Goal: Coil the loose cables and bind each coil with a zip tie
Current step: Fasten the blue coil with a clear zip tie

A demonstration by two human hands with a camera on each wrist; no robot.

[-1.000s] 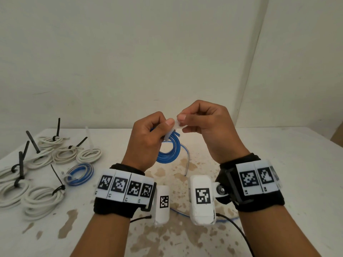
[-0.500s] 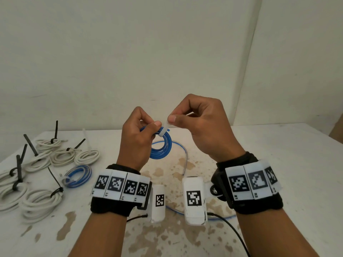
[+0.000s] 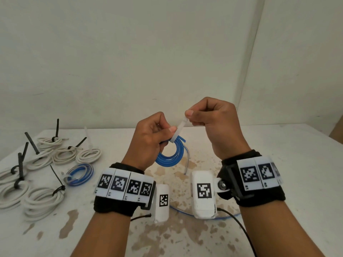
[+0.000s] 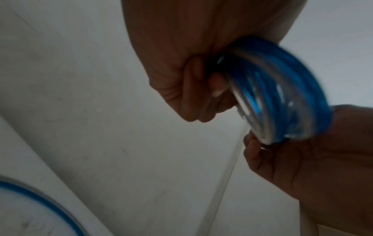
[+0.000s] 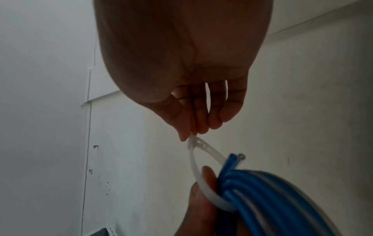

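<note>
Left hand: your left hand (image 3: 148, 140) was curled round the blue coil (image 3: 169, 158), thumb pressed on top of the bundle; the wrist view shows the fingers shut on the strands.
Right hand: your right hand (image 3: 213, 123) pinched the white zip tie (image 3: 179, 130) between thumb and fingertips, other fingers curled in, nothing else held.
Coil position: in the air above the middle of the tabletop (image 3: 278, 164), hanging below your left hand, touching nothing on the surface.
Tie: in the right wrist view it made a slack teardrop loop (image 5: 201, 183) round the bundle, closing at your right fingertips; could not tell if the tail was through the head.
Key relation: the tie's long axis ran up and to your right from the coil, left thumb at the low end, right pinch at the high end; right hand nearer the tie's free end, left nearer the coil.
Step, judged: cinching; pull should run along that diagonal while the left braces.
Other: tied white coils (image 3: 42, 201) and a tied blue coil (image 3: 79, 173) lay by the tabletop's left edge.
</note>
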